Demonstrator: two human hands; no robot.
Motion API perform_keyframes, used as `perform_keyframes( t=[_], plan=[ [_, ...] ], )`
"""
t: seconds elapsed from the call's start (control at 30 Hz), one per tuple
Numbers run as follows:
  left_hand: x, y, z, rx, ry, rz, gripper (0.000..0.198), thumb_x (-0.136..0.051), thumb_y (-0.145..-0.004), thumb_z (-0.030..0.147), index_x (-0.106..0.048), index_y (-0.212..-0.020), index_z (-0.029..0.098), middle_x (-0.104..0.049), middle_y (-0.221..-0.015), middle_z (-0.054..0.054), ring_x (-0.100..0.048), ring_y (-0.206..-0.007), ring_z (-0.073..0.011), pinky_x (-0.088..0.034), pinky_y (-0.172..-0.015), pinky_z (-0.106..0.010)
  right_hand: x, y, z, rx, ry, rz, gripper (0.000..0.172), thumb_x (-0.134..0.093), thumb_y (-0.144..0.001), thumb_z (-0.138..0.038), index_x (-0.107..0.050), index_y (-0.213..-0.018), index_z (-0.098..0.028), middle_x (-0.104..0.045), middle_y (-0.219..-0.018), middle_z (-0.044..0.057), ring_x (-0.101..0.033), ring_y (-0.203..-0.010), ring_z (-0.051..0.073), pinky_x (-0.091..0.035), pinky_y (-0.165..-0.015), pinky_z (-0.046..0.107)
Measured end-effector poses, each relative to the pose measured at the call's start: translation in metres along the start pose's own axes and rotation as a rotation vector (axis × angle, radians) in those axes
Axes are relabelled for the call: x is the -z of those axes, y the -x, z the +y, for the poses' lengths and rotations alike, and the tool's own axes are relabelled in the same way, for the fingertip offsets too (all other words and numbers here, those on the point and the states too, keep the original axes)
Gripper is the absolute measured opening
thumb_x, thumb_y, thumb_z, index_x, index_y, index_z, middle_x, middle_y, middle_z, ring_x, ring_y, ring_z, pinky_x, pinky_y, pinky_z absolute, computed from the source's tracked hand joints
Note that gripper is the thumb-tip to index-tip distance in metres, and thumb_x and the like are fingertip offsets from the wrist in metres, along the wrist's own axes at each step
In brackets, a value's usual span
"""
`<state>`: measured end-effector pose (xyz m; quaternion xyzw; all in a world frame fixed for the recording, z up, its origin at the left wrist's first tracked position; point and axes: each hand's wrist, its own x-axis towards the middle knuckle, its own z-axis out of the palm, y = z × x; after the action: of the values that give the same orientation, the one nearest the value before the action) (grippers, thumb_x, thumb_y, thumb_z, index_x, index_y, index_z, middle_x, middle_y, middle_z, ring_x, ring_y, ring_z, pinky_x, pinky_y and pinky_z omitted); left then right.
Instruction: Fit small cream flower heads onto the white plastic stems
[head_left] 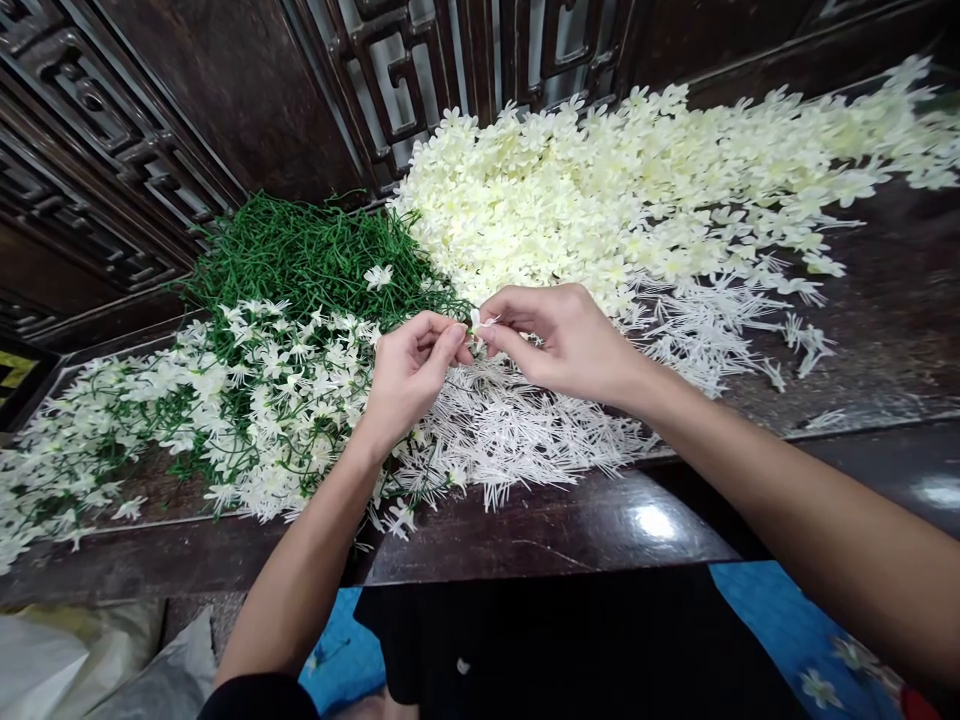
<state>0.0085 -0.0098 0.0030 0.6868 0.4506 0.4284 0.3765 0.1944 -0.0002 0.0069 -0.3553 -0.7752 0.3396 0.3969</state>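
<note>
A small white artificial flower (477, 320) is pinched between my two hands, just above the heaps. My left hand (416, 370) has thumb and fingertips closed at its left side; the stem there is mostly hidden by the fingers. From the right, my right hand (555, 335) grips it with thumb and forefinger. Under the hands spreads a heap of thin white stamen pieces (525, 430). Loose green plastic stems (300, 250) lie behind my left hand, and pale yellow-white petal pieces (600, 200) are piled behind my right. Assembled white flowers on green stems (277, 400) lie left of my left hand.
Everything lies on a dark wooden bench (570, 530) with a glossy front edge. A carved lattice panel (382, 70) closes off the back. Pale plastic bags (67, 660) sit at the lower left, and blue cloth (772, 610) shows below the edge.
</note>
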Motion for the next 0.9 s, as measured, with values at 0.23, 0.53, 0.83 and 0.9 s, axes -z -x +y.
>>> perform_keyframes(
  t=[0.23,0.53,0.83,0.9],
  plan=[
    [-0.0001,-0.0014,0.002,0.025,0.036,-0.031,0.026,-0.068,-0.086,0.04,-0.062,-0.073,0.018,-0.067,-0.06,-0.003,-0.053,-0.051,-0.0096,-0.04,-0.046,-0.023,-0.0008,0.0014,0.0028,0.057,0.061,-0.012,0.017,-0.052,-0.092,-0.024,-0.068,-0.089,-0.019,-0.071,-0.082,0.006,-0.063,-0.068,0.018,-0.051,-0.057,0.035],
    [-0.0002,-0.0012,0.0021,-0.003,0.0,-0.014,0.025,-0.068,-0.085,0.038,-0.062,-0.072,0.018,-0.066,-0.058,-0.002,-0.048,-0.047,-0.0091,-0.035,-0.043,-0.024,-0.0039,0.0036,0.0044,0.078,0.112,-0.008,0.017,-0.05,-0.091,-0.021,-0.067,-0.091,-0.02,-0.069,-0.078,0.005,-0.059,-0.061,0.016,-0.045,-0.052,0.033],
    [-0.003,0.0015,-0.002,-0.056,-0.057,0.036,0.018,-0.065,-0.088,0.031,-0.062,-0.075,0.018,-0.066,-0.058,-0.001,-0.046,-0.045,-0.0077,-0.031,-0.041,-0.023,-0.0065,0.0049,0.0031,0.109,0.141,0.041,0.015,-0.052,-0.09,-0.019,-0.067,-0.09,-0.017,-0.068,-0.073,0.005,-0.057,-0.056,0.015,-0.041,-0.049,0.031],
    [-0.0029,0.0023,-0.0021,-0.077,-0.089,0.042,0.016,-0.064,-0.089,0.028,-0.062,-0.076,0.018,-0.066,-0.059,-0.001,-0.047,-0.046,-0.0076,-0.031,-0.041,-0.023,-0.0073,0.0055,0.0024,0.104,0.148,0.051,0.015,-0.052,-0.089,-0.018,-0.067,-0.09,-0.017,-0.068,-0.072,0.004,-0.056,-0.055,0.015,-0.04,-0.048,0.031]
  ],
)
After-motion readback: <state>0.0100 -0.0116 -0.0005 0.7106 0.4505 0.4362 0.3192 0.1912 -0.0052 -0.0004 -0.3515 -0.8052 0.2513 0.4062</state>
